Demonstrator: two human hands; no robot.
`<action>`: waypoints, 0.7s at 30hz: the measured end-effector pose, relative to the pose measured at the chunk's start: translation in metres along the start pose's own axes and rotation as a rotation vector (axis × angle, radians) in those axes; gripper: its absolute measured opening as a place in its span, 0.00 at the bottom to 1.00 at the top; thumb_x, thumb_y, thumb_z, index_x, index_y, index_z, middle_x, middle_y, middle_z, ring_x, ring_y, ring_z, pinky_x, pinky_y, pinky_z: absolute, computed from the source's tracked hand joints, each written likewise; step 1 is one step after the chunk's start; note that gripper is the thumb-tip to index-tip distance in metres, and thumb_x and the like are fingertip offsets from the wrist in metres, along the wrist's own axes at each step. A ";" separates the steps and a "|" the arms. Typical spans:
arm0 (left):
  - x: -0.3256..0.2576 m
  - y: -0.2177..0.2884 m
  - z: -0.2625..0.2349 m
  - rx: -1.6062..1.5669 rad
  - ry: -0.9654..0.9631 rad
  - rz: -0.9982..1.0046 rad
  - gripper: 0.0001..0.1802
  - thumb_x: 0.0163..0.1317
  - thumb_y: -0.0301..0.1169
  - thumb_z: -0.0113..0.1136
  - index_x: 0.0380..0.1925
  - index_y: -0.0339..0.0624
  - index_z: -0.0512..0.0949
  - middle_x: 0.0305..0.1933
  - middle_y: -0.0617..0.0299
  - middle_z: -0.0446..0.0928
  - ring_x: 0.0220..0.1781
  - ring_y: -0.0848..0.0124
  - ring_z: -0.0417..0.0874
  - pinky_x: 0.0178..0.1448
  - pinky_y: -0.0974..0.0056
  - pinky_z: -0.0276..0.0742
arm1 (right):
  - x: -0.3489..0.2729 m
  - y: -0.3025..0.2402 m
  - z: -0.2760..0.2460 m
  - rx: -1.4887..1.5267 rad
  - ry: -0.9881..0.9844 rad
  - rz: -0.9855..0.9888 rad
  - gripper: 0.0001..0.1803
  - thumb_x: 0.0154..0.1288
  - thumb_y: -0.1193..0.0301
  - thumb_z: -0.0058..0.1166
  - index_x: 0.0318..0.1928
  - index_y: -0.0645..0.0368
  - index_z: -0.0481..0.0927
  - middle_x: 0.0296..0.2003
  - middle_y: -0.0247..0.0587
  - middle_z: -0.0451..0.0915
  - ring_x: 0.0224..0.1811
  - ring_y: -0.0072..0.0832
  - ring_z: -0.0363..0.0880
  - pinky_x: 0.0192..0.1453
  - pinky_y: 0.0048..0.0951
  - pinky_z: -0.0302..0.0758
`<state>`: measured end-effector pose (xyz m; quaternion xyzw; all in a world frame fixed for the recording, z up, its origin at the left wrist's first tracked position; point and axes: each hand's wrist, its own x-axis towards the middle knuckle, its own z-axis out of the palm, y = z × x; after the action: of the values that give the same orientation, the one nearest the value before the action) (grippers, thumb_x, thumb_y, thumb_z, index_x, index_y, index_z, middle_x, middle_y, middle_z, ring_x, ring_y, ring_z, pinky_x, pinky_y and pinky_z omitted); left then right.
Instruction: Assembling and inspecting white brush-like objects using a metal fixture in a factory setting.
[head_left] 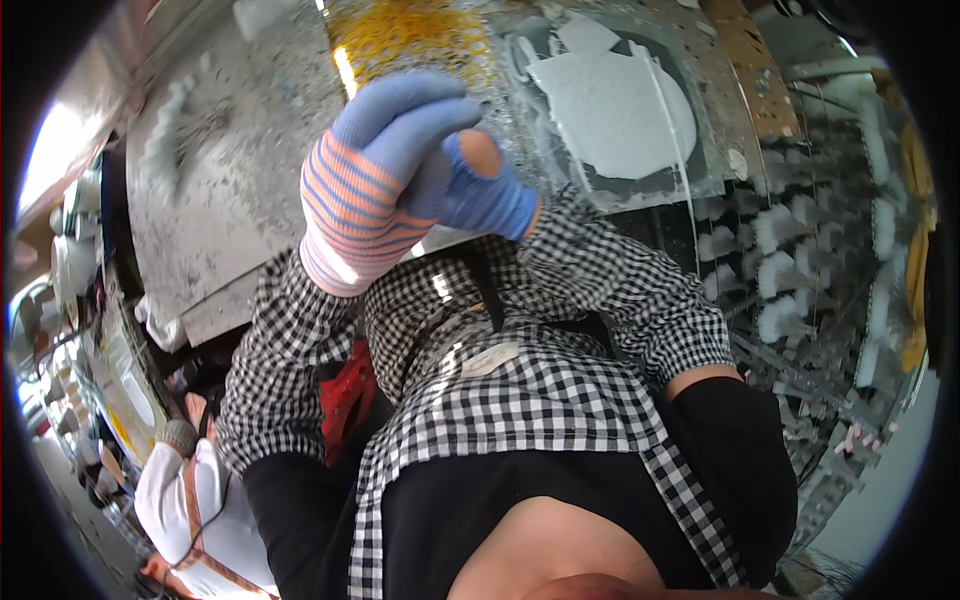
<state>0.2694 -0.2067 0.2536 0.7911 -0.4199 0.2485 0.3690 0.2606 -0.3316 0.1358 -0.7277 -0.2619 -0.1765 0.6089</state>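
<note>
My two gloved hands are together over the near edge of the worktable. My left hand (365, 185) wears a knit glove with orange and blue-grey stripes and plain blue-grey fingers. Its fingers curl over my right hand (490, 195), which is in a blue knit glove with a round orange-toned patch near the thumb. Most of the right hand's fingers are hidden behind the left. Nothing else can be made out between the hands. To their right, a white sheet-like layer (625, 115) lies on a dark grey slab (715, 150), with a thin pale rod (672, 120) across it.
The grey worktable (230, 190) is spattered, and a yellow-stained patch (410, 40) lies beyond my hands. Rows of whitish, fan-like pieces (785, 250) stand on a rack at the right. At lower left another person in white (205, 500) is near a cluttered bench (125, 375).
</note>
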 end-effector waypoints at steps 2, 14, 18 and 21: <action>-0.014 -0.008 0.014 -0.132 -0.078 -0.205 0.16 0.53 0.13 0.54 0.40 0.38 0.84 0.44 0.54 0.83 0.40 0.62 0.87 0.44 0.64 0.82 | -0.008 0.008 -0.005 0.060 -0.084 0.133 0.11 0.52 0.71 0.67 0.35 0.58 0.80 0.26 0.41 0.78 0.29 0.36 0.79 0.35 0.35 0.76; 0.137 -0.006 0.148 -0.126 -0.229 0.226 0.10 0.58 0.29 0.57 0.40 0.40 0.79 0.37 0.50 0.78 0.38 0.50 0.81 0.42 0.54 0.79 | -0.023 0.067 -0.194 -0.407 -0.081 0.444 0.25 0.67 0.55 0.59 0.55 0.60 0.74 0.47 0.40 0.79 0.48 0.31 0.79 0.51 0.31 0.78; 0.151 -0.015 0.166 -0.049 -0.272 0.249 0.10 0.58 0.31 0.56 0.38 0.39 0.78 0.33 0.47 0.78 0.36 0.48 0.81 0.41 0.52 0.78 | -0.024 0.106 -0.208 -1.415 -0.063 -0.018 0.29 0.61 0.55 0.64 0.60 0.50 0.74 0.51 0.43 0.75 0.47 0.32 0.79 0.45 0.40 0.78; 0.137 -0.028 0.184 -0.101 -0.305 0.295 0.10 0.58 0.31 0.57 0.38 0.39 0.78 0.33 0.47 0.79 0.36 0.48 0.81 0.42 0.51 0.78 | -0.035 0.123 -0.196 -1.491 0.103 -0.099 0.31 0.61 0.54 0.62 0.62 0.51 0.72 0.52 0.43 0.74 0.50 0.31 0.78 0.46 0.40 0.78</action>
<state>0.3805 -0.4081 0.2286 0.7299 -0.5940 0.1560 0.3001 0.3183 -0.5443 0.0567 -0.9256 -0.0766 -0.3681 -0.0428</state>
